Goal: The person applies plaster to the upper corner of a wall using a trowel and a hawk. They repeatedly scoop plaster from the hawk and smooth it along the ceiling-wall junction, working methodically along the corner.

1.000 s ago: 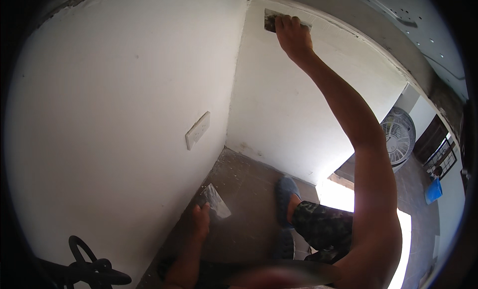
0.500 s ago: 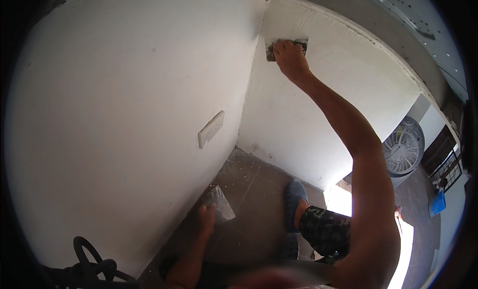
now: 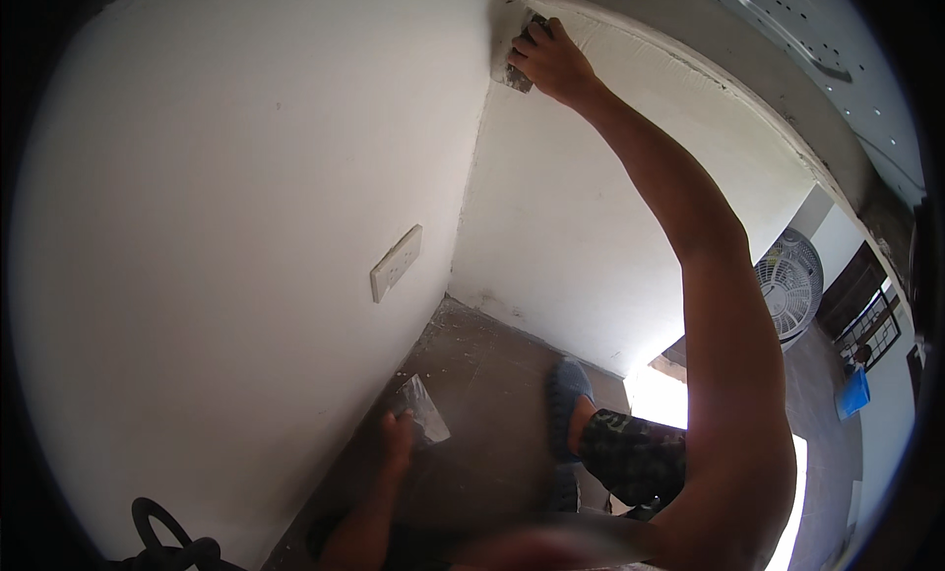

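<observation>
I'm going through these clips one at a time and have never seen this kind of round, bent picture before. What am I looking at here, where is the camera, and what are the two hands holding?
The camera sits on a person's head and looks down and forward through a very wide lens, so straight walls bend toward the rim. There is no machine, only the person's two bare arms.

The right hand reaches high into the corner where two white walls meet and grips a flat scraper pressed against the wall near the top.

The left hand hangs low by the grey floor and holds a second flat blade.

Also in view: a wall switch plate, the person's blue shoe, and a round fan at the right.
</observation>
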A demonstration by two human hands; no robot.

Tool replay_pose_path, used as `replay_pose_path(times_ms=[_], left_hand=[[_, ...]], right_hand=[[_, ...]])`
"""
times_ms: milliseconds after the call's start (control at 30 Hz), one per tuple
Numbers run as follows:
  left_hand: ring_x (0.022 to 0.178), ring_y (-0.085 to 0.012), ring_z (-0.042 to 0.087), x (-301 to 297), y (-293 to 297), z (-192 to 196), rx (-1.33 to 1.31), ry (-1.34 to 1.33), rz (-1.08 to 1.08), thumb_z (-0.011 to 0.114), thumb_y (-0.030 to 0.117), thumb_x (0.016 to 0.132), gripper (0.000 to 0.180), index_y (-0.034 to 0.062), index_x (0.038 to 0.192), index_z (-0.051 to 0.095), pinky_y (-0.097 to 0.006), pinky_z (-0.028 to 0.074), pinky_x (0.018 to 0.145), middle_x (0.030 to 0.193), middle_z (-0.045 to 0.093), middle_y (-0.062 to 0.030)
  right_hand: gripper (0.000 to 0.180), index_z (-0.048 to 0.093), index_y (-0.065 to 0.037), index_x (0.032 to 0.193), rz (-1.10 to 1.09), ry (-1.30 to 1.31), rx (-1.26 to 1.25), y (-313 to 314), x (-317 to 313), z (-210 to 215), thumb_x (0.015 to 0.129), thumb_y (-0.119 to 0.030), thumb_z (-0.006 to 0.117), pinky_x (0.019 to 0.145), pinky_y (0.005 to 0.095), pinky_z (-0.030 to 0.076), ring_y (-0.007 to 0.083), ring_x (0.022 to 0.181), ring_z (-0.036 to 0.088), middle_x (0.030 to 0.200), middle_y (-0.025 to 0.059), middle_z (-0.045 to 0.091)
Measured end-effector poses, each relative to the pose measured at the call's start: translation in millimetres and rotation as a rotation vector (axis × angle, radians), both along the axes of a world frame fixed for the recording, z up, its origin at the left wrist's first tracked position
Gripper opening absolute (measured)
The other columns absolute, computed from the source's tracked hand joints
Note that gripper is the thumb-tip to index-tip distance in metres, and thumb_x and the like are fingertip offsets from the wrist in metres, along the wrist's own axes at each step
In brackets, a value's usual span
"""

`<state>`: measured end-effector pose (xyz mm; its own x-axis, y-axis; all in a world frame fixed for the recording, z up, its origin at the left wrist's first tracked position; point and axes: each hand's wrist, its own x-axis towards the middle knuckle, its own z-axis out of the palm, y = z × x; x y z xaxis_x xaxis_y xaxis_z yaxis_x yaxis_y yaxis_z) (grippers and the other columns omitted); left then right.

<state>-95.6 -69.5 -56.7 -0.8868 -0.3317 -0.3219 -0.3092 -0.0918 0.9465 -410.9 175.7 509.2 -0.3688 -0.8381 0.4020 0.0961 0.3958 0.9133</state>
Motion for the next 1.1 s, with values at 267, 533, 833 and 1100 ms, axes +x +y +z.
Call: replay_pose_path(times_ms=[267,533,833,1100], left_hand=[[0.081,-0.0131,0.053,21.6,-8.8,9.3,0.047,0.003,-0.014,0.064,0.020,0.090,0.024,-0.0032,0.090,0.057,-0.038,0.048,0.073,0.086,0.062,-0.0081],[0.081,-0.0129,0.054,13.6,-3.1,15.4,-0.041,-0.008,-0.058,0.064,0.020,0.090,0.024,-0.0031,0.091,0.058,-0.037,0.047,0.071,0.086,0.062,-0.0085],[0.086,-0.0149,0.058,2.4,-3.6,3.0,-0.008,0.005,0.025,0.064,0.019,0.089,0.026,-0.0064,0.096,0.059,-0.038,0.049,0.076,0.092,0.065,-0.0124],[0.083,-0.0152,0.056,13.8,-8.3,1.6,-0.031,0.031,0.011,0.063,0.018,0.091,0.024,-0.0056,0.094,0.058,-0.038,0.048,0.073,0.091,0.063,-0.0109]], right_hand=[[0.049,0.060,-0.023,0.128,-0.160,0.153,-0.302,100.3,85.2,-41.9,0.081,-0.014,0.069,0.090,0.0509,0.042,0.0249,0.118,0.050,0.135,-0.0011,0.051],[0.052,0.064,-0.023,0.124,-0.043,-0.009,-0.312,104.1,120.7,-48.6,0.076,-0.007,0.070,0.095,0.0485,0.039,0.0258,0.123,0.048,0.133,-0.0006,0.055],[0.026,0.067,-0.021,0.109,0.060,0.026,-0.002,-8.2,4.2,1.2,0.084,-0.015,0.064,0.103,0.0422,0.038,0.0221,0.116,0.051,0.111,-0.0040,0.062],[0.041,0.060,-0.020,0.123,-0.013,0.105,-0.175,91.5,67.5,-19.5,0.083,-0.015,0.065,0.096,0.0469,0.040,0.0250,0.119,0.048,0.128,0.0005,0.055]])
